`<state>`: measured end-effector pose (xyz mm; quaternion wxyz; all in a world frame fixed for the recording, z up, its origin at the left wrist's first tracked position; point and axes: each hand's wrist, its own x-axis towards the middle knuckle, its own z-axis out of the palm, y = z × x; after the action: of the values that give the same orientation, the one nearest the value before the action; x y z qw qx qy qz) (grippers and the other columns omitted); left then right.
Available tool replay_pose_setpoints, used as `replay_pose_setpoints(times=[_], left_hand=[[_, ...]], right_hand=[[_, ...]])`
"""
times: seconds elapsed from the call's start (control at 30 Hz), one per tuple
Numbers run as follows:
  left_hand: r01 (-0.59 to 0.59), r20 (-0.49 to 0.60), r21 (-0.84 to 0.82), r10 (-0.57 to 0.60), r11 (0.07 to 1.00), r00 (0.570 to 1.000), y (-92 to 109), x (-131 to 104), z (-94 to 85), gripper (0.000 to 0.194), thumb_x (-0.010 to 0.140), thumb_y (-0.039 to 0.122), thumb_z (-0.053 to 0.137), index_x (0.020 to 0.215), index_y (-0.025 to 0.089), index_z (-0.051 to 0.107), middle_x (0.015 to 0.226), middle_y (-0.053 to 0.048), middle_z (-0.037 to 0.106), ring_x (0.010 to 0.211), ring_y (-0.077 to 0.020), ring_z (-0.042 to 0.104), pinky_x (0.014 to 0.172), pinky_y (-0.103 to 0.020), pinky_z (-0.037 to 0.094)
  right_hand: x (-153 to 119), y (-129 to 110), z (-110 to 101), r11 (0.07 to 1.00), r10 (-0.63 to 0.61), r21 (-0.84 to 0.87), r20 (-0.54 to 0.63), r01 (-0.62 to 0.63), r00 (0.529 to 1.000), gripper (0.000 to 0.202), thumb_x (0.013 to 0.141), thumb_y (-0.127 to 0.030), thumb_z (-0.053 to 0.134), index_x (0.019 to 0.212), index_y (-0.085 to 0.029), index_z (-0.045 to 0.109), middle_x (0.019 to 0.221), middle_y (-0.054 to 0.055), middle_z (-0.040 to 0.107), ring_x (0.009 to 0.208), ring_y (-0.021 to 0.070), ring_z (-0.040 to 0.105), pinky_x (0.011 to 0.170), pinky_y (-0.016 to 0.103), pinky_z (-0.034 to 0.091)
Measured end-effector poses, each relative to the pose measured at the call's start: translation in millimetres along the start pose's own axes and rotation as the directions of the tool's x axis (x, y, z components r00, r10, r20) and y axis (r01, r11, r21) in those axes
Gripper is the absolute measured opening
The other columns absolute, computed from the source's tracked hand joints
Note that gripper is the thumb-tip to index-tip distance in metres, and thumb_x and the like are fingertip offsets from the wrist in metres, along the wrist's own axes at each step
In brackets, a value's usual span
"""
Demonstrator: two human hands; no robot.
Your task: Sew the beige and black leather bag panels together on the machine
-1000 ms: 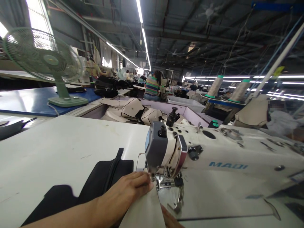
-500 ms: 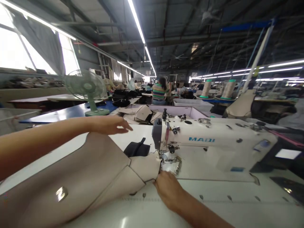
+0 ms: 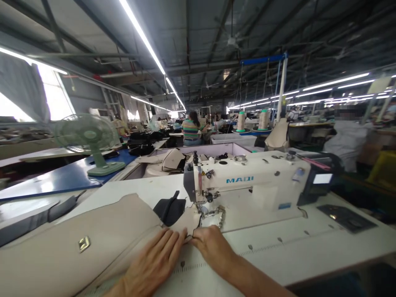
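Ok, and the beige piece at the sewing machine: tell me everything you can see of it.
The beige piece looks like smooth leather or a similar sheet material. It is broad at the left and narrows towards the needle area of the sewing machine. A shiny metal fitting sits on its broad part, and a dark line runs lengthwise below that. It lies across the white tabletop, running out of view at left. The left hand rests on it; the right hand's fingertips meet its near edge.

On the machine (image 3: 262, 189) stands the brand "MAQI" (image 3: 240, 180) in blue letters. A small yellow triangle sign (image 3: 203, 173) is also on it. The blue label (image 3: 285, 206) lower down is too small for reading.
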<state>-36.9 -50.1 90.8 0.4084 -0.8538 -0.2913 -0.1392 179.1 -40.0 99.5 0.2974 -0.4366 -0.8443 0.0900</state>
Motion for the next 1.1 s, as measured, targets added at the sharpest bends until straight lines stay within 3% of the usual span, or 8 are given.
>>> replay_pose_setpoints(times=[0.13,0.27,0.33,0.43,0.53,0.67,0.93,1.1], left_hand=[[-0.096,0.066,-0.057,0.099,0.994,0.993,-8,10,-10.9,0.050,0.086,-0.003,0.032,0.134,0.006,0.040,0.103,-0.010,0.067,0.094,-0.0196,0.063,0.091,-0.034,0.048],[-0.118,0.104,-0.053,0.123,0.992,0.987,-9,21,-12.8,0.036,0.089,-0.001,0.035,0.122,0.004,0.049,0.094,-0.010,0.066,0.083,-0.0212,0.064,0.080,-0.036,0.051],[-0.121,0.113,-0.050,0.126,0.991,0.986,-10,26,-10.8,0.031,0.094,0.006,0.037,0.121,0.002,0.051,0.090,-0.011,0.066,0.080,-0.0221,0.063,0.076,-0.036,0.052],[-0.082,0.115,-0.048,0.087,0.995,0.989,-14,29,-9.5,0.035,0.098,0.014,0.035,0.129,0.003,0.047,0.090,-0.011,0.065,0.078,-0.0212,0.063,0.073,-0.035,0.052],[-0.004,0.063,-0.042,0.006,0.999,0.998,-16,23,-10.3,0.045,0.097,0.008,0.033,0.141,0.010,0.038,0.114,-0.014,0.063,0.102,-0.0224,0.062,0.090,-0.037,0.048],[-0.020,-0.091,-0.132,0.008,0.991,0.996,-14,7,-7.2,0.046,0.094,0.006,0.038,0.138,0.014,0.044,0.132,-0.007,0.057,0.123,-0.0220,0.049,0.114,-0.040,0.027],[-0.112,-0.062,-0.254,0.100,0.961,0.993,-9,17,-13.6,0.036,0.091,0.001,0.038,0.123,0.008,0.052,0.103,-0.010,0.066,0.096,-0.0217,0.061,0.091,-0.037,0.045],[-0.103,-0.032,-0.348,0.098,0.932,0.995,33,12,-0.7,0.020,0.089,0.007,0.050,0.099,0.016,0.064,0.084,-0.003,0.066,0.075,-0.0175,0.058,0.081,-0.033,0.047]], right_hand=[[-3,-5,1,0.997,0.044,-0.058,-0.116,-0.051,0.992,0.009,0.083,-0.010,0.068,0.079,-0.017,0.065,0.080,0.003,0.067,0.081,0.0207,0.064,0.076,0.028,0.049],[-3,1,5,0.961,-0.250,-0.192,-0.305,0.198,0.919,0.021,0.090,-0.007,0.057,0.111,-0.012,0.058,0.109,0.011,0.063,0.109,0.0249,0.056,0.101,0.039,0.042],[-1,5,10,0.934,-0.337,-0.212,-0.259,0.287,0.905,0.019,0.093,-0.004,0.051,0.109,-0.012,0.058,0.108,0.010,0.063,0.107,0.0216,0.057,0.099,0.035,0.043],[2,7,17,0.956,-0.256,-0.193,-0.195,0.219,0.947,0.010,0.092,-0.006,0.054,0.090,-0.015,0.058,0.090,0.005,0.062,0.087,0.0193,0.061,0.079,0.029,0.051],[3,4,18,0.971,-0.197,-0.172,-0.202,0.164,0.959,0.009,0.092,-0.009,0.056,0.087,-0.016,0.057,0.085,0.003,0.061,0.082,0.0183,0.061,0.072,0.027,0.051],[3,-3,14,0.985,-0.156,-0.098,-0.192,0.139,0.969,0.013,0.090,-0.008,0.060,0.082,-0.017,0.056,0.084,0.001,0.061,0.081,0.0160,0.060,0.072,0.024,0.049],[-9,7,22,0.977,-0.214,-0.046,-0.158,0.209,0.964,0.008,0.092,-0.008,0.056,0.089,-0.015,0.059,0.089,0.004,0.063,0.085,0.0182,0.061,0.078,0.026,0.051],[-33,32,22,0.906,-0.424,-0.025,-0.033,0.424,0.905,0.012,0.096,-0.020,0.052,0.092,-0.016,0.063,0.094,0.007,0.066,0.093,0.0177,0.062,0.090,0.026,0.050]])
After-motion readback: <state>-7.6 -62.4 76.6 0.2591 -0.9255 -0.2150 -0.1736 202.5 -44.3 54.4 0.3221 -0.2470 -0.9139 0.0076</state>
